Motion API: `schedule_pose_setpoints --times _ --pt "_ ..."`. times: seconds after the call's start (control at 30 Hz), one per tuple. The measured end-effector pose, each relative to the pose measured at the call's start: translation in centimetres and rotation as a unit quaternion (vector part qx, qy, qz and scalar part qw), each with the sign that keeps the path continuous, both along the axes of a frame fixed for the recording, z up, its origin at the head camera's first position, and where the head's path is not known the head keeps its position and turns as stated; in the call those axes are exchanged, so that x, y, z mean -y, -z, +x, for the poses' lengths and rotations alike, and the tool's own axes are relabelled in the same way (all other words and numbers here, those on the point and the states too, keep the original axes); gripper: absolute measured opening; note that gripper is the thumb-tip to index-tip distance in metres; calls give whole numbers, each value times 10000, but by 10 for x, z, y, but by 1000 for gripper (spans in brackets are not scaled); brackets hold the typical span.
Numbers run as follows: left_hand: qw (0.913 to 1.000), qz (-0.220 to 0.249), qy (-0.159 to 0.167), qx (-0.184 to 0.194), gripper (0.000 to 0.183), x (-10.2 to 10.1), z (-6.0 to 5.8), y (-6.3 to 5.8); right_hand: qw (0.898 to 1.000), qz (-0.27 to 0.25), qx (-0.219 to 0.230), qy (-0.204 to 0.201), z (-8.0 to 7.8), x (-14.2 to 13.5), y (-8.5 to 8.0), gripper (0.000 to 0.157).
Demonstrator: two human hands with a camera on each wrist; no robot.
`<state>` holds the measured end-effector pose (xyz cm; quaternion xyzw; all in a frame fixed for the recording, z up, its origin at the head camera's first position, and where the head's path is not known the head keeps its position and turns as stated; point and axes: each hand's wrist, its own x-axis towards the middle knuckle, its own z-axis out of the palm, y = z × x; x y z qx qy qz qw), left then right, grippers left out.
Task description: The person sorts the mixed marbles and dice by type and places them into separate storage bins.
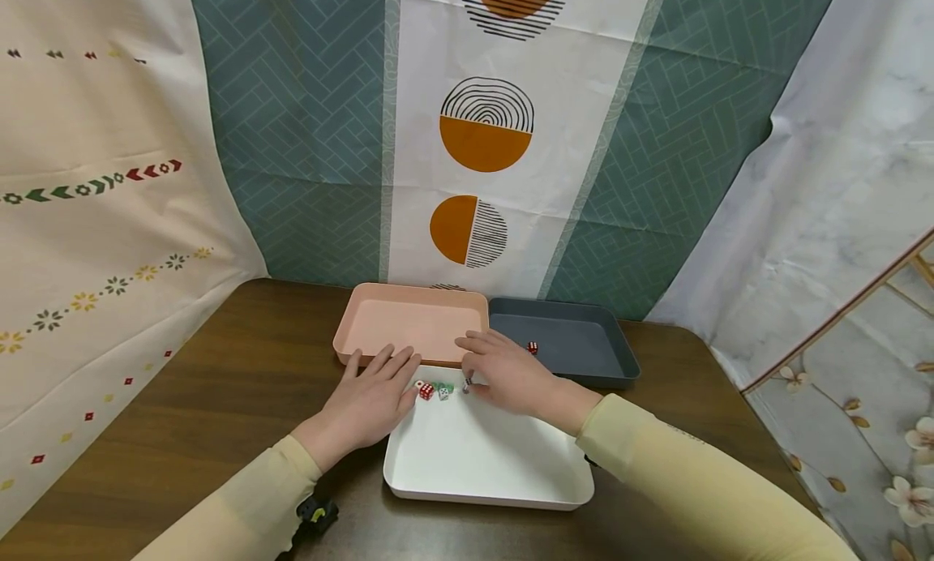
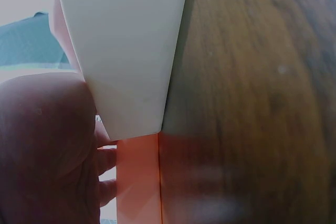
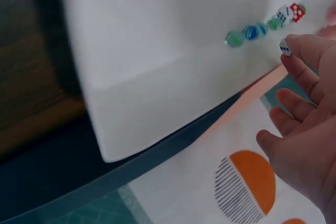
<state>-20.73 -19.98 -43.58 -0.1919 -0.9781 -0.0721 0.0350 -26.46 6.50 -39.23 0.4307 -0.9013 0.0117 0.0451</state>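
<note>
The small white cubic die with dark pips (image 3: 285, 46) is at the tips of the right hand (image 1: 505, 373), pinched between thumb and index finger near the far edge of the shallow white rectangular tray (image 1: 485, 456); being a cube, it has no long axis. The left hand (image 1: 370, 397), farther from it, lies with straight, spread fingers at the tray's far left corner. Between the hands, by that far edge, lie a red die with white pips (image 1: 426, 391) and glassy green and blue marbles (image 3: 234, 39)
</note>
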Motion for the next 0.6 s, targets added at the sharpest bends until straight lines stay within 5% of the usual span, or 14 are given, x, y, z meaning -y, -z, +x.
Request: schedule_pose_setpoints --times 0.6 --pt "9999 92 47 30 61 1 1 0 9978 -370 -169 515 -10 -50 -18 12"
